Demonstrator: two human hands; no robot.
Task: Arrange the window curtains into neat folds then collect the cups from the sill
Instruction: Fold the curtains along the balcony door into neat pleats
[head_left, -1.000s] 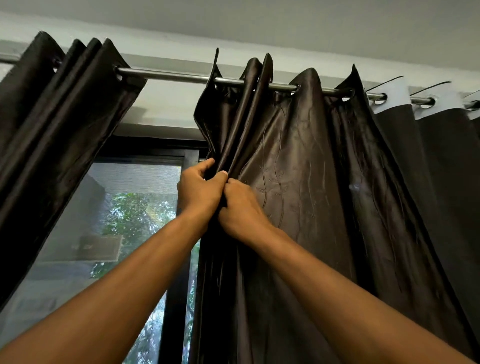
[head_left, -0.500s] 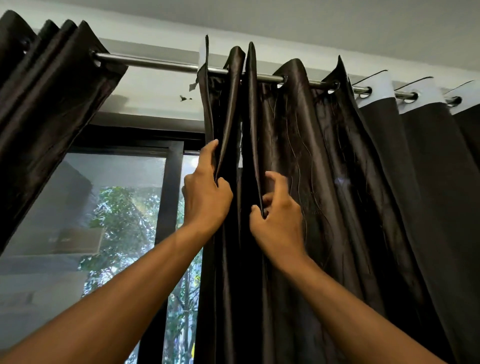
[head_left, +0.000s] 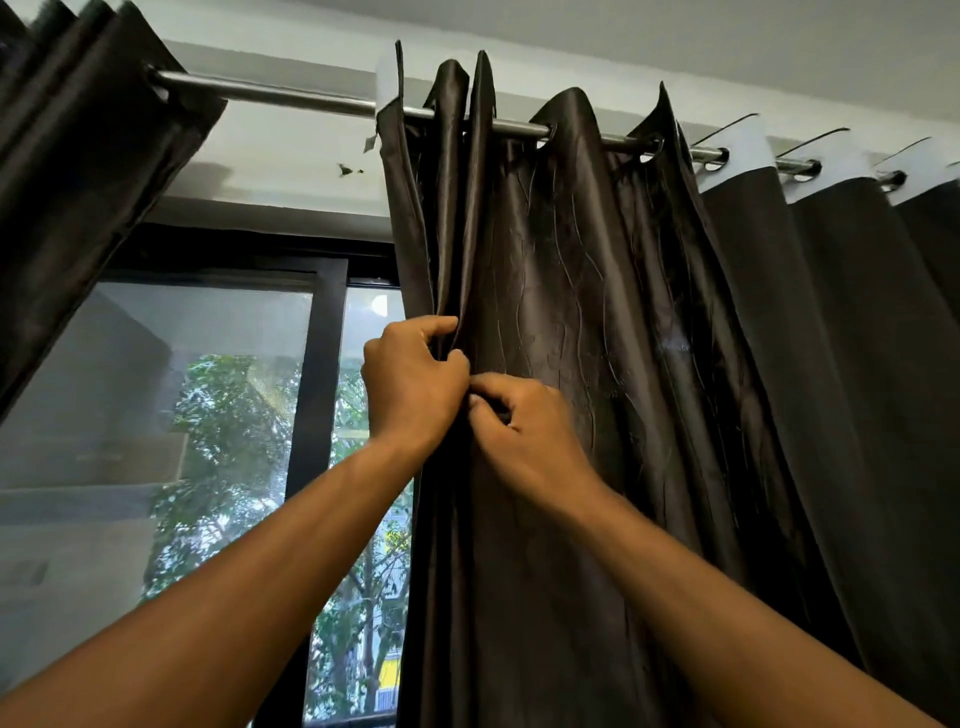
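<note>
Two glossy dark-brown fabric curtains hang; left hand and right hand both pinch the right curtain's folds.

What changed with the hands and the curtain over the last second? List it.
Half a second ago the hands were apart, the right hand open on a further fold. Now it has moved left against the left hand, and both pinch the gathered folds of the curtain. The rod and the other curtain look unchanged.
</note>
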